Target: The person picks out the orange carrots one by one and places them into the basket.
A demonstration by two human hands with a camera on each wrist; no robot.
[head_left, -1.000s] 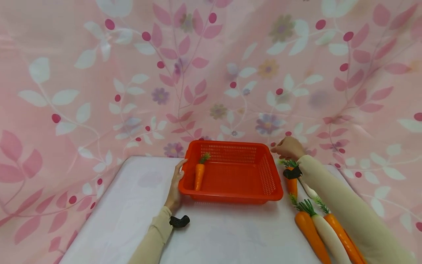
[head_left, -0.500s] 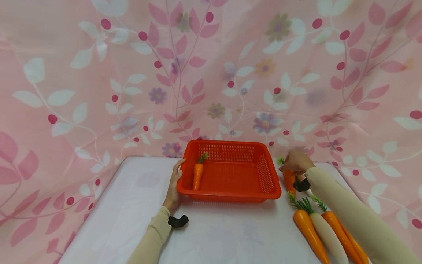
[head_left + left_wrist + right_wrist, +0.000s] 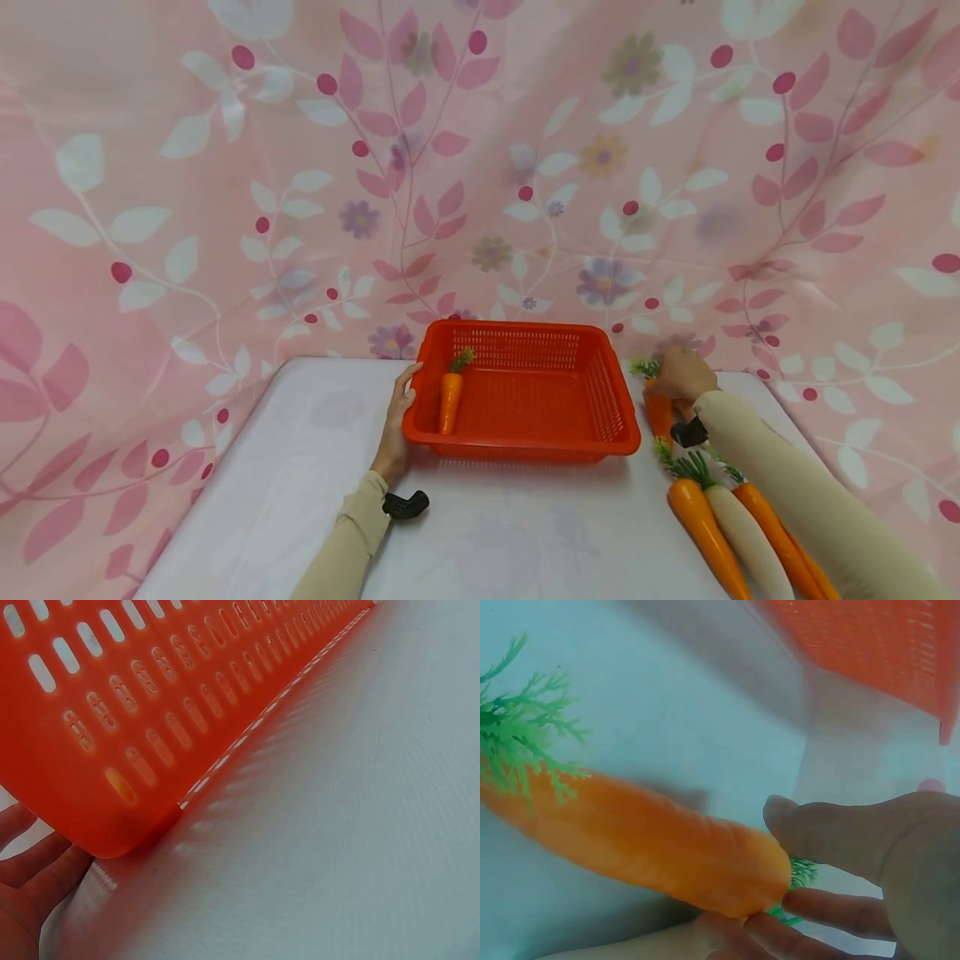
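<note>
Seemingly to steady it, the left hand (image 3: 396, 421), fingers extended, touches the perforated basket (image 3: 525, 442) at nine o'clock; at three, the right hand (image 3: 683, 375) pinches a carrot (image 3: 652, 840).

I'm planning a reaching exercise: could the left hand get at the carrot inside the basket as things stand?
Probably yes: the left hand rests against the red basket, whose open top leaves the carrot uncovered; only the side wall intervenes.

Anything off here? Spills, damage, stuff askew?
Nothing stands out. The red basket sits upright on the table, one carrot inside; more carrots and a white radish lie to its right. No spill or damage shows, though the right sleeve hides part of that group.
</note>
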